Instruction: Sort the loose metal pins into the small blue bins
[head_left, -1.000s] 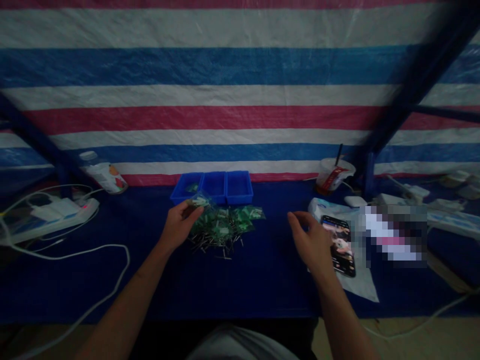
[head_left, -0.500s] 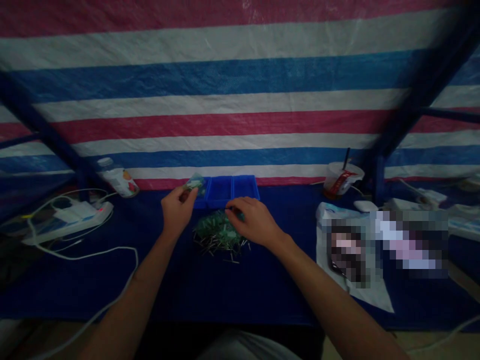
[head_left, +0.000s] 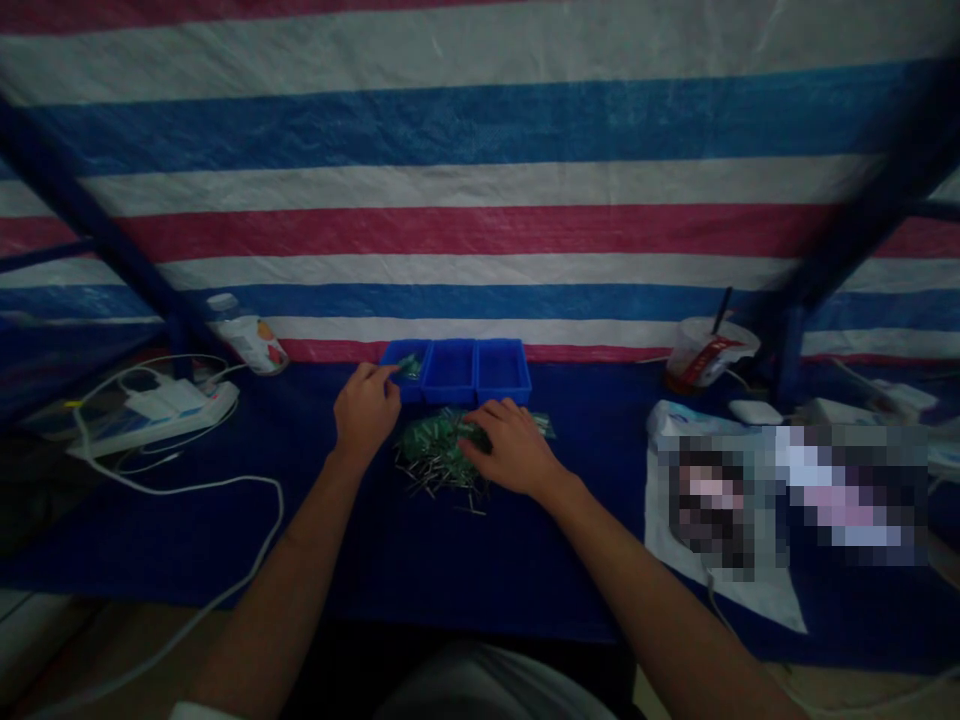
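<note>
My left hand (head_left: 367,412) is at the left compartment of a blue three-part tray (head_left: 450,388), fingers loosely apart. By its fingertips, inside that compartment, lies a small greenish clear plastic bag (head_left: 410,368). My right hand (head_left: 517,447) rests over a heap in front of the tray, thumb apart from the bent fingers. Under and beside it are green-tinted plastic bags (head_left: 431,432), with thin silver nail-like metal pins (head_left: 427,472) spilling toward me. Part of the heap is hidden by the right hand. The middle and right compartments show bare blue bottoms.
At left stand a bottle (head_left: 251,340) and a white power strip (head_left: 169,410) with looping cables. On the right are a plastic cup (head_left: 705,358) with a straw, a white packet (head_left: 757,590) and blurred-out items. A striped tarp (head_left: 480,235) hangs behind the table.
The small plastic bag has left my left hand and now lies in the tray's left compartment. My right hand has spread its fingers over the heap. The camera view has shifted slightly.
</note>
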